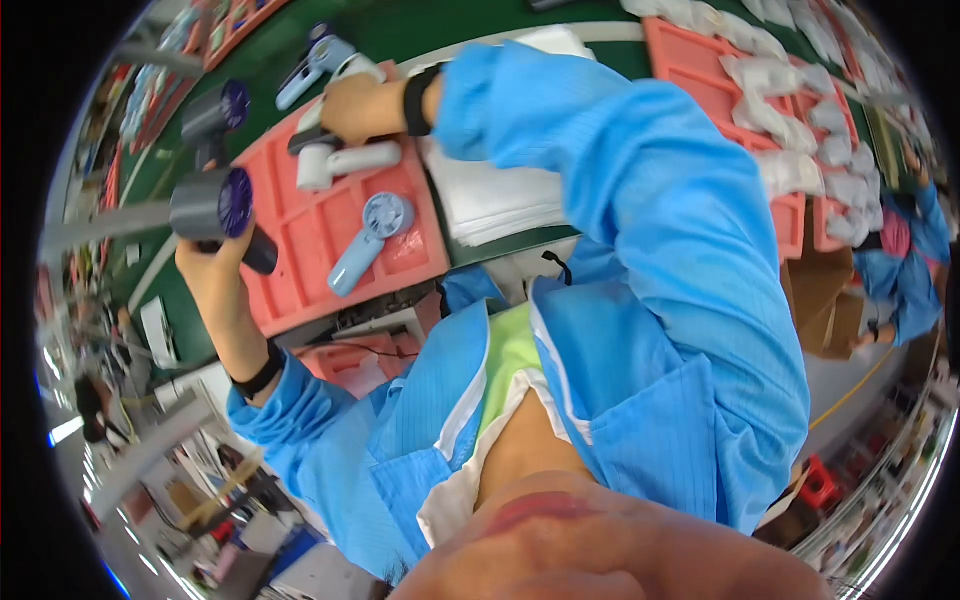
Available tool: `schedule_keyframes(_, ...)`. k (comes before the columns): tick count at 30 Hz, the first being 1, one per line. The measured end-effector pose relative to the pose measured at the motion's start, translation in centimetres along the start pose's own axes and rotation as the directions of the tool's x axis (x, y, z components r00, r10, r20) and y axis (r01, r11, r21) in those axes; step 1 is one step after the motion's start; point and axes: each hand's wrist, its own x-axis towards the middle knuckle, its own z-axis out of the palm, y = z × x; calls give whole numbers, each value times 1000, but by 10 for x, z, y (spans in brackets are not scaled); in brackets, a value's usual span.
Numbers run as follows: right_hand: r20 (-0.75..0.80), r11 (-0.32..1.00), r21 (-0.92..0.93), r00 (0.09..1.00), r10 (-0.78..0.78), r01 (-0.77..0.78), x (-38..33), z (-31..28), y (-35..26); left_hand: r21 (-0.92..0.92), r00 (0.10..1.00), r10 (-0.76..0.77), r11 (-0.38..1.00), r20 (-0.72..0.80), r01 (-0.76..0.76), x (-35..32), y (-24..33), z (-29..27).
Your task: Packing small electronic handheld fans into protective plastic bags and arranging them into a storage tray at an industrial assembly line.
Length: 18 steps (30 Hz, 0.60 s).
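Observation:
My left hand (215, 262) is wrapped round the handle of a dark grey handheld fan (205, 205) with purple blades, held up at the left edge of a pink compartment tray (290, 285). My right hand (355, 108) reaches across to the tray's far side, closed on a white-and-grey handheld fan (312, 122), partly hidden by the fingers. Just below that hand a white handheld fan (362, 158) lies in the tray. Nearer to me in the same tray is a light blue handheld fan (370, 240).
Beyond the tray, on the green work surface, are another grey fan (205, 112) and a blue one (318, 66). White sheets (500, 205) are stacked right of the tray. Further right, pink trays (690, 50) hold white-wrapped items. A co-worker (900, 270) is at the far right.

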Motion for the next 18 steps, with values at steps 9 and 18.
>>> schedule_keyframes(9, -160, 968, 249, 987, 2, 39, -13, -27, 23, -152, 998, -32, 988, -57, 23, 45, 14, 40)
schedule_keyframes(18, -163, 921, 385, 987, 3, 61, -34, 22, 34, -235, 988, 119, 962, -94, -138, 71, 56, 120)
